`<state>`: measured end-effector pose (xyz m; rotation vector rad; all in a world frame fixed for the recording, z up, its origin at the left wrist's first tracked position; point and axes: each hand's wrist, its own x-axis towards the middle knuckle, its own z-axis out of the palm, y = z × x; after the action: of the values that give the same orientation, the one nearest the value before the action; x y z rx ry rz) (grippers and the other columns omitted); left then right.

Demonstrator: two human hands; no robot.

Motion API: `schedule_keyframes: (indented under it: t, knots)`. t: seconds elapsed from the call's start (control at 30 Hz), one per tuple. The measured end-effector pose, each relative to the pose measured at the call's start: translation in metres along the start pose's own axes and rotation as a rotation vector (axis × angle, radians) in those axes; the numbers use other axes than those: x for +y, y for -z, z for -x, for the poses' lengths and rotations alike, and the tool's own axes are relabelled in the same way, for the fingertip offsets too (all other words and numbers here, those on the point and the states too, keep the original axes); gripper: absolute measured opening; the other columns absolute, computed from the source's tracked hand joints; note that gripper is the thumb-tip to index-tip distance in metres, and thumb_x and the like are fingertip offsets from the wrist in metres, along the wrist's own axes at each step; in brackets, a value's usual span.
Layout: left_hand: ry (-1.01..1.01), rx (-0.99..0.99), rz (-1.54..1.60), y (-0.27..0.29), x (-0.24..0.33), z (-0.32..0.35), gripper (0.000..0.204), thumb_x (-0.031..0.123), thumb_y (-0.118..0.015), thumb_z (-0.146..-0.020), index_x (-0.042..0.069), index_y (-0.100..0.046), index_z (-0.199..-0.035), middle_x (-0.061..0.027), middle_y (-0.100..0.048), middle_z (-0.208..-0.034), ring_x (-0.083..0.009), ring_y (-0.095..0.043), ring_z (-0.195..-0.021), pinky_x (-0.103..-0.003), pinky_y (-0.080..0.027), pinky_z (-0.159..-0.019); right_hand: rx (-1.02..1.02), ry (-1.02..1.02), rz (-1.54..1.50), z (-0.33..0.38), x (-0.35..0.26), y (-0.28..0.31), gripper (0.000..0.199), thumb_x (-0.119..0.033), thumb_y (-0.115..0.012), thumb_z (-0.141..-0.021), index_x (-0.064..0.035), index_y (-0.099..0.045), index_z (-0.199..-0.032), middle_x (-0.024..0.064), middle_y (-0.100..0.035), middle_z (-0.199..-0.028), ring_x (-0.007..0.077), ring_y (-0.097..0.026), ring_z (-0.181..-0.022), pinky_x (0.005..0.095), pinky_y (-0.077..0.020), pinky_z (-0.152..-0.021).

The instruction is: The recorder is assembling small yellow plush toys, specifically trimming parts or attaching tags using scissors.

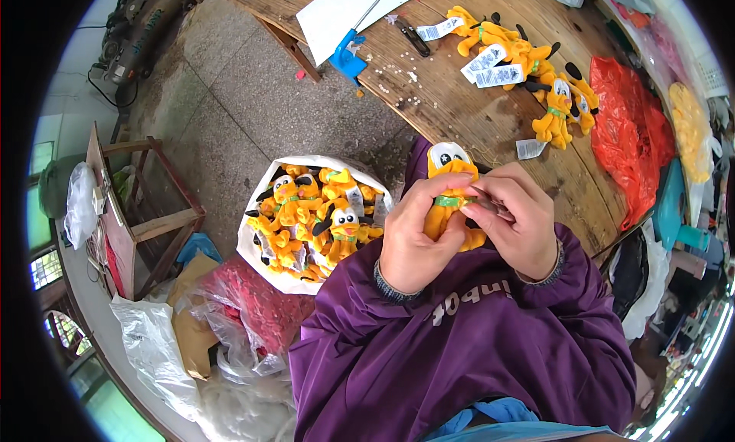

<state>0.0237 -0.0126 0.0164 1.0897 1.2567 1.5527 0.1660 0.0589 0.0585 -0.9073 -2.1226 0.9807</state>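
Toy dog (452,166), yellow w/ white eye patches & green collar (446,201), is btwn my 2 hands in front of me, head pointing away, near the table edge. My L hand (409,239) is partly closed, thumb & fingers gripping the toy's side. R hand (524,220) is almost closed, thumb & fingertips pinched tog. by the collar, right next to the L one; can't tell if smth. small is in that pinch.

White bag (264,270) sits to my L, full of more dogs (341,231). On the wood table (482,124), up & to the R, there's a line of matching toys (528,59) w/ white tags (500,76), a red plastic bag (624,135) beside them. Blue tool (347,57) is at the table edge by a white sheet (337,17); black-handled tool (413,37) nearby.
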Motion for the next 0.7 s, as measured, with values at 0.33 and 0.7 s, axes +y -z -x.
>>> schedule_keyframes:
  t: [0.33,0.7]
  knots:
    - [-0.016,-0.032,-0.326,0.003,0.01,-0.004,0.052,-0.012,-0.06,-0.069,0.004,-0.061,-0.119,-0.0104,-0.065,-0.106,-0.021,-0.062,-0.084,-0.028,-0.051,-0.075,-0.038,0.22,0.357,-0.002,0.0,-0.006,0.034,0.007,-0.067,-0.065,-0.0022,-0.065,-0.098,0.0046,-0.058,-0.085,0.014,-0.05,-0.059,0.0241,-0.0393,-0.052]
    - [0.225,-0.026,0.075,0.01,0.005,0.0,0.05,-0.01,-0.061,-0.071,0.005,-0.061,-0.119,-0.0109,-0.065,-0.104,-0.0225,-0.062,-0.084,-0.027,-0.051,-0.075,-0.081,-0.481,-0.396,-0.003,-0.003,0.007,0.02,0.004,-0.067,-0.072,-0.0004,-0.062,-0.091,0.0054,-0.058,-0.087,0.0133,-0.049,-0.059,0.0235,-0.0379,-0.053]
